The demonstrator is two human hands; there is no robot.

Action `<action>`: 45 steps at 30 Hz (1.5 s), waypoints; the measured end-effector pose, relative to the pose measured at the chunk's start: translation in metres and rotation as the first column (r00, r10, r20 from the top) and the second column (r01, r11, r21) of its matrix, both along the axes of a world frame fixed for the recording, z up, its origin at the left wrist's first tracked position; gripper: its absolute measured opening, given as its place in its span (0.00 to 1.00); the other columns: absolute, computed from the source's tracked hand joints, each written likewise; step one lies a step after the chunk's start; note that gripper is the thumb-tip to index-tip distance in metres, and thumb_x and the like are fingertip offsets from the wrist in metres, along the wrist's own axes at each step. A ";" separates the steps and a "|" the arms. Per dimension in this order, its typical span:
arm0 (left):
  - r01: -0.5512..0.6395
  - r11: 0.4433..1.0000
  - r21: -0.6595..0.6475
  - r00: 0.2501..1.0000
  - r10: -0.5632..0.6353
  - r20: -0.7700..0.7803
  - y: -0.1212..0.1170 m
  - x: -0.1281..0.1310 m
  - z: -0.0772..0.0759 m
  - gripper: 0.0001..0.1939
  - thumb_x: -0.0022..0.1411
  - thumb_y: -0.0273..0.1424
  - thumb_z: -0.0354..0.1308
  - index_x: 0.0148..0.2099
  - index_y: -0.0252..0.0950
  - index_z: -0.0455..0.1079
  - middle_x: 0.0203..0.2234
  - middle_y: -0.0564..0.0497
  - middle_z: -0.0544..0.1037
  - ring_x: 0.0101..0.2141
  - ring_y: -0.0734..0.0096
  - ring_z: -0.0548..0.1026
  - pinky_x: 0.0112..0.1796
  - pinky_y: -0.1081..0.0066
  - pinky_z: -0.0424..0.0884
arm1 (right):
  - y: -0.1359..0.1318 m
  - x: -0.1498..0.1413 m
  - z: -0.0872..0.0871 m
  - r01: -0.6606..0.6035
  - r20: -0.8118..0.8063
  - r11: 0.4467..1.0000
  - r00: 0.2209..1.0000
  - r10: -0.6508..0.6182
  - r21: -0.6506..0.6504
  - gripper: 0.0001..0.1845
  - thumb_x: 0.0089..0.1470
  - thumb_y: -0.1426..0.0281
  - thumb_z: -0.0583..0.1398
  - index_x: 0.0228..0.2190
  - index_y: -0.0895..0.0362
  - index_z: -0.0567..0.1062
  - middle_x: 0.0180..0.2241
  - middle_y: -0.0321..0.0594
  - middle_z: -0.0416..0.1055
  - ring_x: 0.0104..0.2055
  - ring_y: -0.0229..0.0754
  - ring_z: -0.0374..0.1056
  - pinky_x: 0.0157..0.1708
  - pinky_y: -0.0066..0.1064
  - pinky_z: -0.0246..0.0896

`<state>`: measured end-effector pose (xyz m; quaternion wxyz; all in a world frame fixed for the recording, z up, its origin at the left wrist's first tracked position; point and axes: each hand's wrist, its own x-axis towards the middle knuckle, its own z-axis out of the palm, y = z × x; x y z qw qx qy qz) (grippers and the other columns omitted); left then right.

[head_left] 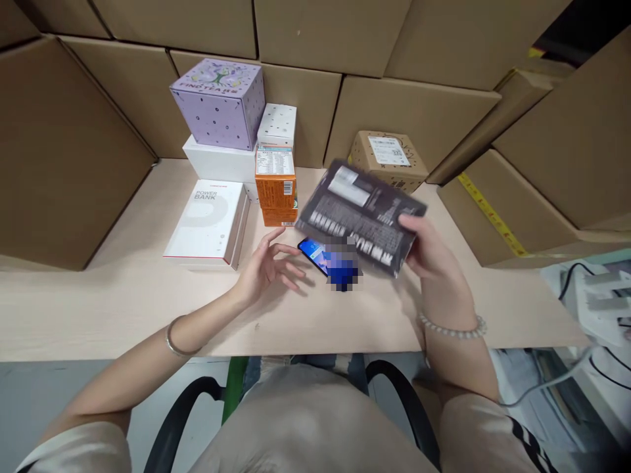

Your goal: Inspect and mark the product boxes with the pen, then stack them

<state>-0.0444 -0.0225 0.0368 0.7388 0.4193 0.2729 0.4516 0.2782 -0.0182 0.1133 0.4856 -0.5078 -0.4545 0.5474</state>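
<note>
My right hand (434, 256) grips a flat black box (362, 213) by its right end, thumb on the printed face, and holds it tilted above the table. White lettering and a pale label show on the box, which is slightly blurred. My left hand (270, 266) hovers with fingers spread and holds nothing. Between the two hands a smartphone (315, 253) lies on the table with its screen lit; part of it is pixelated. Near my left fingertips stand orange boxes (277, 194), one on another.
A white power bank box (207, 220) lies at left. Behind it, a purple box (217, 108) rests on a white box (217, 161). A small white dotted box (277, 125) and a brown carton (387, 157) stand farther back. Large cardboard boxes (300, 36) wall the table (315, 322).
</note>
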 end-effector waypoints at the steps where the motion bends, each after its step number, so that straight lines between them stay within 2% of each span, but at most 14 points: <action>1: 0.016 1.000 -0.005 1.000 -0.016 0.001 0.000 -0.001 0.001 0.36 0.68 0.61 0.62 0.67 0.48 0.63 0.47 0.49 0.81 0.36 0.53 0.87 0.26 0.57 0.85 | 0.011 0.007 0.005 0.102 -0.005 0.994 0.995 -0.101 0.037 0.23 0.54 0.45 0.68 0.38 0.50 0.77 0.20 0.31 0.68 0.18 0.37 0.60 0.13 0.30 0.61; 6: 0.000 1.000 -0.010 1.000 0.000 -0.024 0.000 0.001 0.005 0.33 0.65 0.60 0.66 0.59 0.44 0.68 0.43 0.50 0.81 0.32 0.57 0.86 0.23 0.59 0.85 | 0.075 0.039 0.017 0.394 0.022 0.905 0.915 -0.402 0.157 0.29 0.60 0.37 0.57 0.38 0.49 0.78 0.29 0.37 0.72 0.22 0.38 0.65 0.23 0.35 0.75; 9: -0.020 1.000 0.022 0.998 0.022 -0.063 -0.003 0.004 0.006 0.33 0.62 0.61 0.68 0.56 0.42 0.71 0.41 0.50 0.81 0.31 0.61 0.85 0.24 0.60 0.86 | 0.110 0.057 0.013 0.415 0.085 0.882 0.893 -0.442 0.221 0.35 0.63 0.35 0.50 0.42 0.49 0.79 0.34 0.41 0.75 0.27 0.40 0.70 0.29 0.39 0.80; 11: -0.036 0.999 0.028 0.994 0.039 -0.106 -0.004 0.004 0.007 0.35 0.61 0.62 0.69 0.55 0.41 0.71 0.39 0.51 0.81 0.29 0.62 0.84 0.23 0.63 0.84 | 0.124 0.068 0.006 0.386 0.260 0.882 0.853 -0.453 0.271 0.41 0.66 0.33 0.43 0.45 0.50 0.79 0.35 0.43 0.76 0.30 0.44 0.74 0.32 0.44 0.81; 13: -0.060 0.998 0.030 0.983 0.064 -0.170 -0.005 0.005 0.007 0.36 0.60 0.63 0.69 0.54 0.40 0.71 0.35 0.52 0.81 0.25 0.66 0.81 0.17 0.68 0.79 | 0.130 0.076 -0.002 0.414 0.493 0.846 0.688 -0.533 0.338 0.46 0.66 0.32 0.38 0.49 0.51 0.80 0.36 0.47 0.76 0.35 0.52 0.78 0.36 0.53 0.81; 15: -0.093 0.995 0.045 0.966 0.101 -0.238 -0.006 0.005 0.006 0.35 0.62 0.63 0.67 0.53 0.39 0.71 0.31 0.53 0.80 0.19 0.71 0.76 0.13 0.75 0.69 | 0.126 0.079 -0.009 0.484 0.609 0.762 0.468 -0.640 0.429 0.49 0.64 0.30 0.40 0.56 0.53 0.77 0.45 0.55 0.76 0.49 0.65 0.79 0.48 0.68 0.77; 17: -0.126 0.989 0.075 0.951 0.142 -0.274 -0.006 0.005 0.004 0.33 0.64 0.62 0.66 0.52 0.38 0.71 0.28 0.54 0.79 0.16 0.75 0.72 0.12 0.77 0.61 | 0.115 0.075 -0.012 0.500 0.606 0.664 0.304 -0.735 0.555 0.54 0.61 0.29 0.46 0.68 0.57 0.67 0.60 0.65 0.69 0.66 0.77 0.68 0.61 0.79 0.62; 19: -0.157 0.982 0.103 0.941 0.180 -0.285 -0.006 0.005 0.003 0.32 0.65 0.61 0.65 0.51 0.38 0.72 0.27 0.55 0.79 0.16 0.76 0.71 0.13 0.78 0.59 | 0.102 0.064 -0.014 0.360 0.591 0.614 0.185 -0.785 0.703 0.57 0.63 0.32 0.49 0.74 0.61 0.56 0.70 0.69 0.58 0.76 0.77 0.55 0.70 0.79 0.49; 21: -0.183 0.976 0.118 0.932 0.210 -0.294 -0.005 0.006 0.003 0.32 0.64 0.62 0.66 0.50 0.37 0.72 0.26 0.55 0.78 0.17 0.76 0.70 0.14 0.77 0.60 | 0.093 0.049 -0.013 0.108 0.621 0.629 0.100 -0.778 0.770 0.52 0.66 0.38 0.50 0.75 0.60 0.56 0.74 0.66 0.55 0.79 0.72 0.50 0.74 0.73 0.45; 24: -0.200 0.973 0.116 0.921 0.227 -0.316 -0.005 0.007 0.005 0.34 0.61 0.63 0.67 0.48 0.38 0.72 0.25 0.55 0.78 0.16 0.75 0.70 0.14 0.76 0.59 | 0.092 0.029 -0.011 -0.074 0.723 0.720 0.067 -0.687 0.690 0.41 0.70 0.48 0.51 0.74 0.56 0.60 0.77 0.58 0.55 0.81 0.66 0.48 0.77 0.69 0.40; 27: -0.195 0.975 0.108 0.922 0.219 -0.318 -0.004 0.008 0.006 0.32 0.62 0.63 0.66 0.46 0.38 0.71 0.25 0.55 0.78 0.16 0.75 0.70 0.15 0.76 0.59 | 0.102 0.020 -0.008 -0.056 0.766 0.764 0.082 -0.638 0.642 0.36 0.72 0.57 0.49 0.76 0.55 0.59 0.79 0.56 0.53 0.83 0.63 0.44 0.78 0.69 0.38; 33: -0.178 0.978 0.106 0.924 0.203 -0.324 -0.004 0.008 0.005 0.31 0.63 0.62 0.65 0.45 0.38 0.72 0.25 0.54 0.78 0.16 0.75 0.70 0.15 0.75 0.61 | 0.121 0.020 -0.005 -0.009 0.777 0.780 0.098 -0.622 0.626 0.35 0.73 0.59 0.49 0.76 0.54 0.59 0.79 0.55 0.51 0.83 0.61 0.41 0.78 0.67 0.38; 40: -0.129 0.990 0.057 0.928 0.141 -0.344 -0.003 0.009 0.007 0.23 0.62 0.53 0.65 0.38 0.37 0.71 0.24 0.54 0.77 0.16 0.76 0.70 0.16 0.75 0.61 | 0.128 0.019 -0.001 -0.023 0.780 0.785 0.134 -0.611 0.619 0.37 0.72 0.56 0.51 0.76 0.51 0.60 0.79 0.54 0.54 0.82 0.60 0.44 0.76 0.65 0.38; 45: -0.129 0.990 0.050 0.926 0.138 -0.351 -0.003 0.009 0.006 0.21 0.63 0.51 0.64 0.38 0.37 0.72 0.23 0.54 0.76 0.16 0.76 0.70 0.15 0.75 0.61 | 0.105 -0.032 0.003 -0.020 0.781 0.786 0.129 -0.611 0.618 0.42 0.67 0.61 0.56 0.77 0.56 0.55 0.79 0.58 0.49 0.83 0.67 0.39 0.76 0.72 0.38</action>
